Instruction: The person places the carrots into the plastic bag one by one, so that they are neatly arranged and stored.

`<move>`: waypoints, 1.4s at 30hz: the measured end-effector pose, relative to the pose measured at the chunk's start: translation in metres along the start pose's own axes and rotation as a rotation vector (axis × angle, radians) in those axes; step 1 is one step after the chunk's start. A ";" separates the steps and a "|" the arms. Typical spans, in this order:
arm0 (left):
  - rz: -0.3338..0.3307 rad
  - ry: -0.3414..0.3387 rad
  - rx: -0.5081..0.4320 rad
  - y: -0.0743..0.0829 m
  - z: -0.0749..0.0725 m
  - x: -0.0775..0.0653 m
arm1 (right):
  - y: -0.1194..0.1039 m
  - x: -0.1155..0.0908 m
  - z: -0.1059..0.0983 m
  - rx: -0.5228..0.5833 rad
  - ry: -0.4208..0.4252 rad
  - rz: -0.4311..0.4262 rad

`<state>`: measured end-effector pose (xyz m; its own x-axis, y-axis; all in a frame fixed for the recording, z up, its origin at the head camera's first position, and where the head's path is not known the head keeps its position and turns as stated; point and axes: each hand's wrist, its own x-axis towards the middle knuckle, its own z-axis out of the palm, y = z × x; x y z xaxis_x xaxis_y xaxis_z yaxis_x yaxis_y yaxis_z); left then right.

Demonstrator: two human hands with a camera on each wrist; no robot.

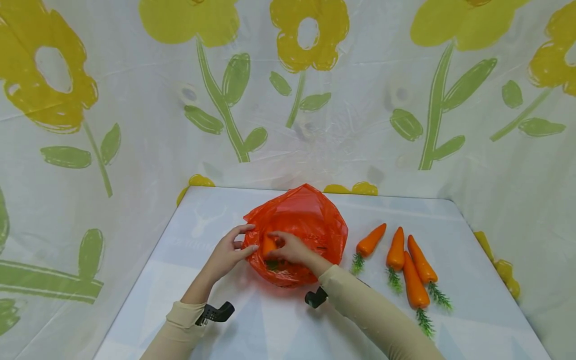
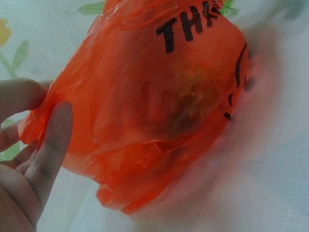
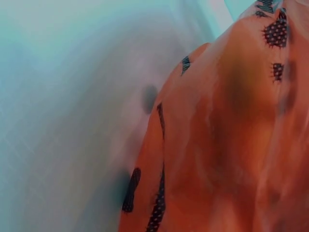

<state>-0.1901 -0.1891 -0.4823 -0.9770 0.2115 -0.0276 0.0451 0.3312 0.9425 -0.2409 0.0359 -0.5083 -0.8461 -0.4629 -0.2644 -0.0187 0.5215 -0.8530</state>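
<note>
Left grip [image 1: 230, 252]: I pinch the translucent red plastic bag [image 1: 310, 210] by its rim, apparently keeping the mouth spread.
Right grip [image 1: 292, 248]: I pinch an orange tapered carrot [image 1: 268, 245] inside that mouth.
Four orange, green-topped carrots [image 1: 416, 285]: on the pale tabletop [image 1: 279, 325] beside the bag, likely for reach.

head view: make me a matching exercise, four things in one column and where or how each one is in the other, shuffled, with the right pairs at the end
Things
1. left hand
2. right hand
3. red bag
4. four loose carrots

Place or state
A. lying on the table, to the right of the red bag
B. pinching the red bag's left edge
C. mouth open, black print on its outside
D. inside the red bag's mouth, holding an orange carrot

Right pairs: 1-B, 2-D, 3-C, 4-A
</note>
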 end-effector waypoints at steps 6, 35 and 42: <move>0.006 0.005 0.003 0.001 0.000 -0.001 | -0.001 0.001 0.002 0.047 -0.036 -0.004; 0.034 -0.004 -0.020 0.001 0.000 -0.002 | 0.000 0.000 -0.001 0.073 -0.064 -0.017; 0.041 -0.005 -0.025 0.000 0.001 -0.003 | 0.002 0.000 -0.003 0.070 -0.064 -0.028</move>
<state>-0.1874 -0.1887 -0.4827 -0.9733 0.2291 0.0091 0.0794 0.2994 0.9508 -0.2424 0.0394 -0.5084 -0.8101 -0.5225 -0.2659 -0.0033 0.4576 -0.8892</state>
